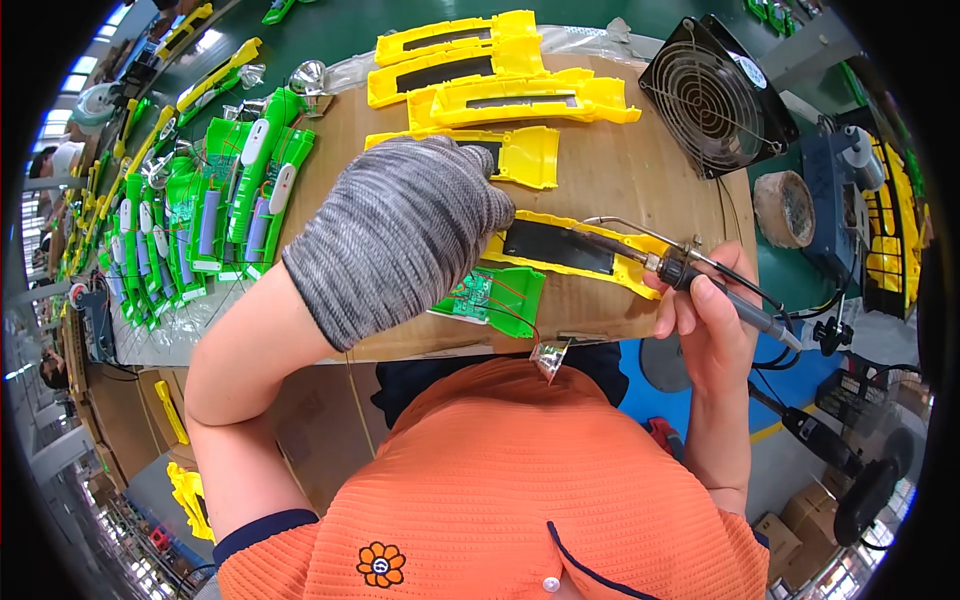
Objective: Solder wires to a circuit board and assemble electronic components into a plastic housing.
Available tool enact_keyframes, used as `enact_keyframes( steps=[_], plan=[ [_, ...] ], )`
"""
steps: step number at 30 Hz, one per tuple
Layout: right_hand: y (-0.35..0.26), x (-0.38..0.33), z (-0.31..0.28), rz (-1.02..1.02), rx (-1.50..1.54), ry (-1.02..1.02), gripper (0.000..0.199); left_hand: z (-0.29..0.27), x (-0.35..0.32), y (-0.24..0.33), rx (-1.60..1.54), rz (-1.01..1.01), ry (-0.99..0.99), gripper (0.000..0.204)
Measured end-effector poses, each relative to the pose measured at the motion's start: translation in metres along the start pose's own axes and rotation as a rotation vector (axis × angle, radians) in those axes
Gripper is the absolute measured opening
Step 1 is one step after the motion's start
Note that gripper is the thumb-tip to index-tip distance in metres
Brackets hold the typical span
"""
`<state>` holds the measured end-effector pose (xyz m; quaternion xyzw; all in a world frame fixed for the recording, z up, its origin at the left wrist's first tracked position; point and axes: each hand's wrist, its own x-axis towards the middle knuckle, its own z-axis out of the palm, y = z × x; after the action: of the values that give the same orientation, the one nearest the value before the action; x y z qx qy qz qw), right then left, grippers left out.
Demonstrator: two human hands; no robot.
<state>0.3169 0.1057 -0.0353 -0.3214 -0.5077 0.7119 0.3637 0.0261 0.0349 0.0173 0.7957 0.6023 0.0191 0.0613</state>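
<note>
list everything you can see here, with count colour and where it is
yellow shell: one, yellow with a dark panel, mid-table under the left hand
soldering iron: one, dark handle with metal tip, in the right hand, tip over the yellow shell
green part with circuit board: one, green, red wires, near table edge
stacked yellow shells: several, yellow, far side of table
green assemblies: many, green with white and grey parts, left of table
fan: one, black, far right corner
round pot: one, brownish, right of table
cardboard table top: one, brown
left hand: grey knit glove, pressing on the yellow shell
right hand: bare, gripping the soldering iron
</note>
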Motion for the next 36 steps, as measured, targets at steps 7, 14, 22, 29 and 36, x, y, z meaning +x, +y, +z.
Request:
enact_keyframes(
  steps=[7, 14, 22, 29, 36],
  plan=[
    [0.002, -0.006, 0.005, -0.008, 0.001, 0.064, 0.015, 0.000, -0.013, 0.009, -0.135, 0.016, 0.112, 0.009],
    [-0.004, -0.001, 0.013, -0.005, 0.027, 0.011, 0.016, 0.006, -0.006, 0.003, 0.006, 0.019, 0.098, 0.015],
    [-0.009, 0.017, 0.024, 0.099, -0.129, -0.153, 0.017, 0.017, 0.007, -0.008, -0.024, 0.014, -0.069, 0.011],
    [-0.004, 0.024, 0.027, 0.122, -0.129, -0.179, 0.016, 0.021, 0.004, -0.013, -0.116, 0.027, -0.055, 0.009],
    [-0.003, 0.023, 0.027, 0.122, -0.112, -0.164, 0.016, 0.020, 0.004, -0.014, -0.078, 0.058, -0.046, 0.009]
  ],
)
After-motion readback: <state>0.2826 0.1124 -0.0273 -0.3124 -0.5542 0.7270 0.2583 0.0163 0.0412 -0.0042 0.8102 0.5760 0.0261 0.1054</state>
